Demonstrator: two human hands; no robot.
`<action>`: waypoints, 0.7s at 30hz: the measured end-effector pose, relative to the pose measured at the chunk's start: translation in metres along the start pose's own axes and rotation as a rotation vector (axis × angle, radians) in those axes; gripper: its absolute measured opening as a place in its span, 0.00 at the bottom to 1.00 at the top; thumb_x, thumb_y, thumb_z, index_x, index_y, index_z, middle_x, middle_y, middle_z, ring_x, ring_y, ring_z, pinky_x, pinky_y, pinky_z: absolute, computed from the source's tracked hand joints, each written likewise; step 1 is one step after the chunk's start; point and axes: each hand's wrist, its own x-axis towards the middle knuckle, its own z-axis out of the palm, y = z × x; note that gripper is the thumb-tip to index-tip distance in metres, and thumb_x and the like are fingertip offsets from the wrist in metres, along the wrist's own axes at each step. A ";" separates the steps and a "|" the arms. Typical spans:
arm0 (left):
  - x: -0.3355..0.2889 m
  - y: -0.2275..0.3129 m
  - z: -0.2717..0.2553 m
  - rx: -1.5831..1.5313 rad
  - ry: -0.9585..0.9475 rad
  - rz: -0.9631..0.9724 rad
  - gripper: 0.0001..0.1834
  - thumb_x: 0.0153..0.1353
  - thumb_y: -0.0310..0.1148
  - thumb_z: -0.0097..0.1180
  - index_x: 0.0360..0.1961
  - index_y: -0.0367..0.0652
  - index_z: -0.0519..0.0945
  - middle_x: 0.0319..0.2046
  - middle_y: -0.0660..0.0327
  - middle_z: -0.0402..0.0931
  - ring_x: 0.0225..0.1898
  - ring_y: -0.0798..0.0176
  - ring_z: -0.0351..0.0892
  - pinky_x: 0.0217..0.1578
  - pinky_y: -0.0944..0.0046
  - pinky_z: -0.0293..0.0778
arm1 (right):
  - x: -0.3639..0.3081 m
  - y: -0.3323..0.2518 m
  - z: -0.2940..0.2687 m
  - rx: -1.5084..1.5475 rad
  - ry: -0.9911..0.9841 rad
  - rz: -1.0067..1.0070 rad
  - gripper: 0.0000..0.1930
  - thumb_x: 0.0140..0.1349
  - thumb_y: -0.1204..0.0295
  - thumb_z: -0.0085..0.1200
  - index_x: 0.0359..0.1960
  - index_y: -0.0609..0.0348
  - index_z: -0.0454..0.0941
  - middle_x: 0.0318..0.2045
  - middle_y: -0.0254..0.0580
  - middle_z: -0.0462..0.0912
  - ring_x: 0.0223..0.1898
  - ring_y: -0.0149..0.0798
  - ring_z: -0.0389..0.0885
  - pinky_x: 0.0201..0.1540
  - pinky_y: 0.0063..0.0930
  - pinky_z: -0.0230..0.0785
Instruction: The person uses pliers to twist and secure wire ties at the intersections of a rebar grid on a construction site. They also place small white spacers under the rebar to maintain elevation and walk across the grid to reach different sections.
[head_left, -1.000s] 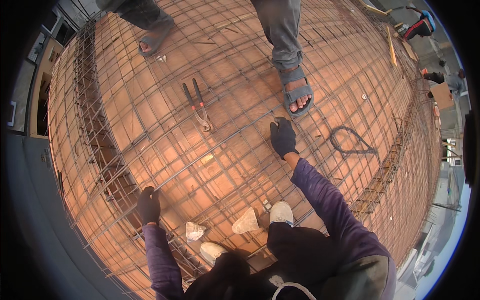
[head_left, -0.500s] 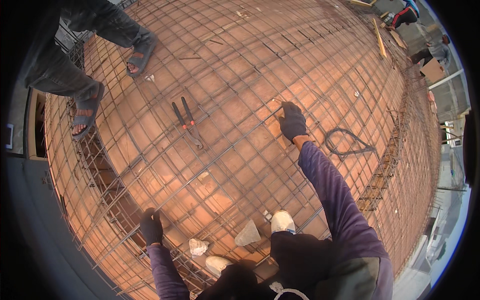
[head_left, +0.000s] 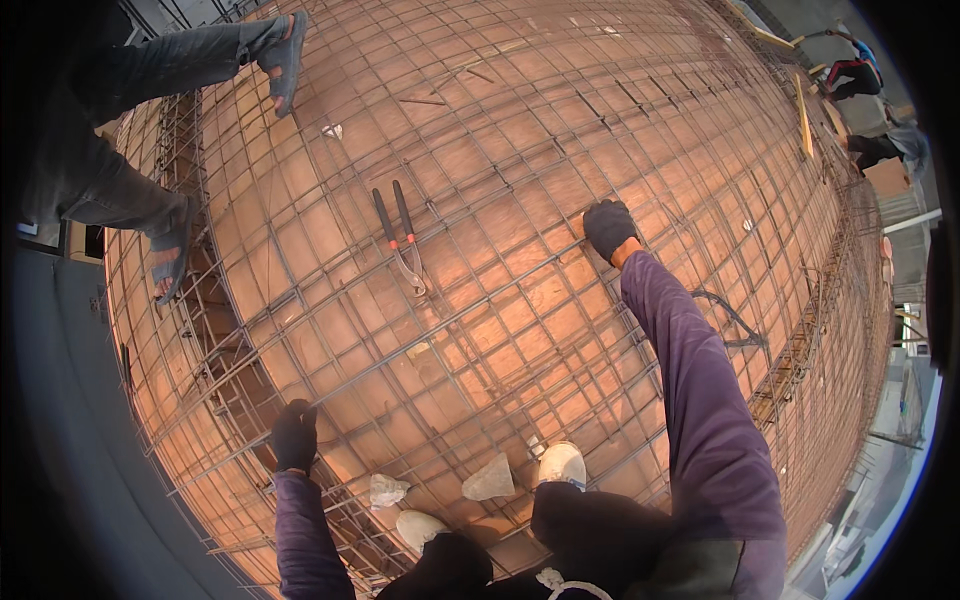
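My right hand (head_left: 610,232), in a black glove, is closed around a long steel rebar (head_left: 455,318) that runs diagonally across the mesh. Lower left, my left hand (head_left: 295,437), gloved alike, closes on the same bar near its other end, beside a gap in the decking. The left fingertips are partly hidden. Between and beyond my hands lie long-handled nippers (head_left: 402,240) with black and red grips, resting on the mesh. A loop of dark tie wire (head_left: 738,322) is partly covered by my right forearm.
Rebar mesh spreads over reddish plywood (head_left: 520,300). Two stones (head_left: 488,478) (head_left: 388,490) lie by my light shoes (head_left: 562,466). A co-worker's sandalled foot (head_left: 172,250) stands upper left, near a caged beam trench (head_left: 215,325). Other people (head_left: 855,70) are at the far right.
The co-worker's legs have shifted, with one foot now farther up and turned. My view has shifted slightly. Both my hands stay on the bar.
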 end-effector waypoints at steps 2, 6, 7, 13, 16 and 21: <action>-0.001 0.001 -0.002 0.003 -0.001 -0.011 0.14 0.68 0.41 0.63 0.45 0.43 0.85 0.44 0.50 0.86 0.47 0.43 0.85 0.50 0.50 0.79 | 0.006 0.006 -0.003 -0.028 -0.093 -0.089 0.06 0.63 0.70 0.63 0.39 0.51 0.91 0.44 0.39 0.90 0.50 0.45 0.88 0.47 0.41 0.78; -0.005 -0.004 0.001 -0.054 0.033 0.007 0.15 0.69 0.39 0.62 0.49 0.39 0.85 0.46 0.48 0.86 0.49 0.42 0.86 0.51 0.51 0.79 | 0.014 0.021 -0.012 0.050 -0.117 -0.239 0.08 0.62 0.70 0.61 0.38 0.52 0.92 0.38 0.45 0.92 0.44 0.49 0.91 0.45 0.42 0.80; -0.006 -0.005 0.003 -0.013 0.066 0.060 0.15 0.69 0.39 0.63 0.49 0.39 0.85 0.45 0.48 0.87 0.48 0.42 0.86 0.50 0.51 0.79 | 0.013 0.024 -0.012 0.067 -0.119 -0.269 0.08 0.61 0.70 0.60 0.36 0.53 0.92 0.36 0.46 0.91 0.42 0.50 0.91 0.45 0.43 0.80; -0.003 0.003 0.014 -0.047 0.083 0.001 0.13 0.70 0.37 0.61 0.49 0.41 0.84 0.44 0.51 0.84 0.48 0.43 0.85 0.48 0.50 0.79 | -0.003 0.018 0.003 0.146 0.056 -0.165 0.13 0.62 0.75 0.57 0.48 0.55 0.84 0.43 0.45 0.88 0.51 0.50 0.84 0.50 0.45 0.79; 0.001 0.014 0.010 -0.033 0.029 -0.014 0.14 0.70 0.39 0.61 0.48 0.40 0.84 0.46 0.49 0.85 0.50 0.44 0.85 0.51 0.50 0.78 | -0.002 0.013 0.002 0.177 0.060 -0.126 0.12 0.63 0.74 0.58 0.47 0.55 0.86 0.43 0.45 0.89 0.51 0.51 0.85 0.50 0.45 0.79; 0.011 0.015 -0.005 0.044 -0.145 0.031 0.13 0.68 0.38 0.60 0.45 0.39 0.84 0.41 0.45 0.83 0.44 0.41 0.84 0.45 0.46 0.77 | 0.014 0.018 -0.024 0.138 -0.164 -0.197 0.09 0.62 0.72 0.59 0.41 0.57 0.89 0.42 0.49 0.91 0.48 0.54 0.89 0.48 0.47 0.81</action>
